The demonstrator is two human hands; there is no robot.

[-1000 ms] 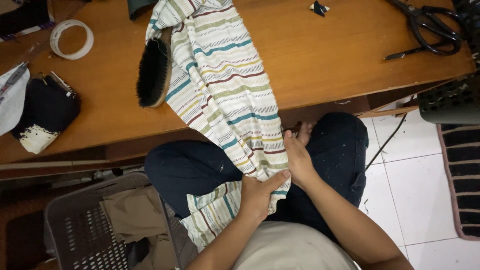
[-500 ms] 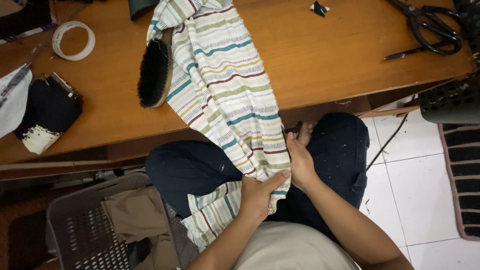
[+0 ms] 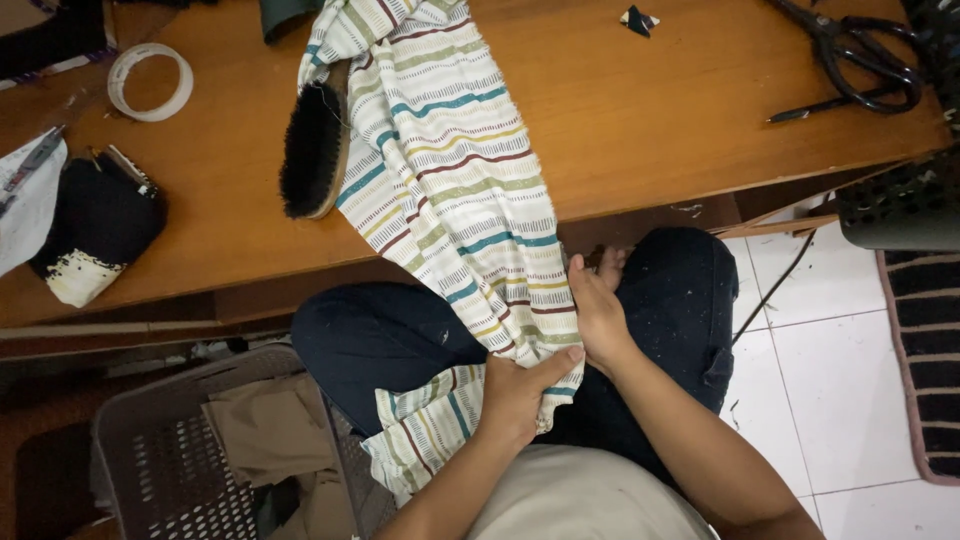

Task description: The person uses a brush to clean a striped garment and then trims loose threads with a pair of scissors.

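no packages, labels, signs or screens visible

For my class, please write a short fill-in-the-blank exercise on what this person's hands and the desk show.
1. Both the left hand and the right hand grip a ____ cloth.
2. The black brush lies on the wooden ____.
3. The grey basket stands at the person's ____ side.

Missing words: striped; desk; left

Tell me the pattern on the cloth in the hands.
Head view: cloth, white with thin multicoloured stripes.
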